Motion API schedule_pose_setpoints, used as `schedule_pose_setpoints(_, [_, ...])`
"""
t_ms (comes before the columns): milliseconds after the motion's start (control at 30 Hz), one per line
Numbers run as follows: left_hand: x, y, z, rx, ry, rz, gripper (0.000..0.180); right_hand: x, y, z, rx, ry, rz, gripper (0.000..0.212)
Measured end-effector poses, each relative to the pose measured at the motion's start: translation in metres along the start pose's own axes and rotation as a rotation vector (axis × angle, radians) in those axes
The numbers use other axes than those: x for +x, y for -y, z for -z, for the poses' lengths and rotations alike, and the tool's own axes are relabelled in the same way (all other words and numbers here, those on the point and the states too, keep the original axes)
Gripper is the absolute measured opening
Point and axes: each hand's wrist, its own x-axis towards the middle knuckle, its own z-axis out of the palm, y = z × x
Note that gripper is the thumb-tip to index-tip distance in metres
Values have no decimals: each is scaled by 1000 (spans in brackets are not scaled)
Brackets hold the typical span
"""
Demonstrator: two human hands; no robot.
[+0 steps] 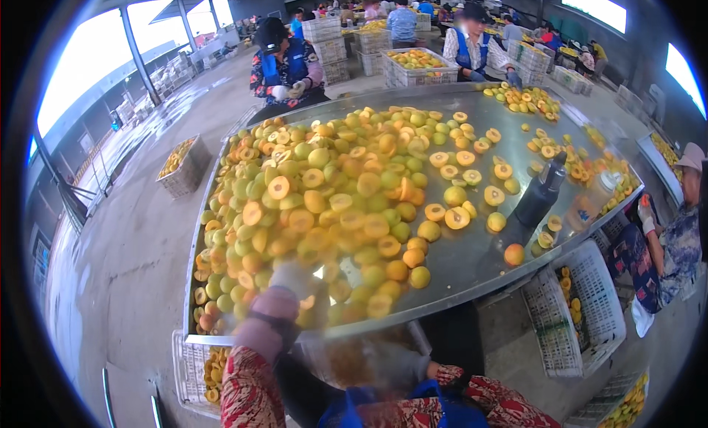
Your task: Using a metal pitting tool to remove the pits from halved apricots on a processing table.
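Head view: the left hand reaches into fruit heaped on the table; the right hand blurs below the table's near edge. I cannot tell either grip; ripe fruit probably wants light fingers.

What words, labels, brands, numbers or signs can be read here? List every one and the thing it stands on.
None: no text can be read in this view.
Dark bottle: no readable lettering.
White crate at the right: no readable lettering.
Stacked crates at the back: too small to read any marking.
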Motion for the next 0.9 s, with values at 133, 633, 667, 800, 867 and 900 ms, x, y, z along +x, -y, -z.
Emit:
schedule_pose_setpoints(133, [-13, -8, -27, -45, 24, 86, 33, 26, -23, 8, -171, 114, 271, 45])
schedule_pose_setpoints(633, [-143, -102, -76, -1693, -276, 278, 23, 52, -7, -29, -448, -127, 839, 40])
schedule_pose_setpoints(667, [-151, -106, -72, -1592, -373, 325, 25, 55, -14, -28, -459, -134, 817, 40])
schedule_pose_setpoints(800, [-172, -96, -77, -1340, -78, 217, 32, 55, -18, -30, -613, -211, 873, 29])
schedule_pose_setpoints(867, [-173, -96, -93, -1821, -255, 358, 32, 90, -36, -19, -613, -292, 919, 26])
schedule_pose_setpoints(900, [-169, -85, -141, -1584, -457, 209, 32, 89, -36, -23, -1231, -501, 1051, 30])
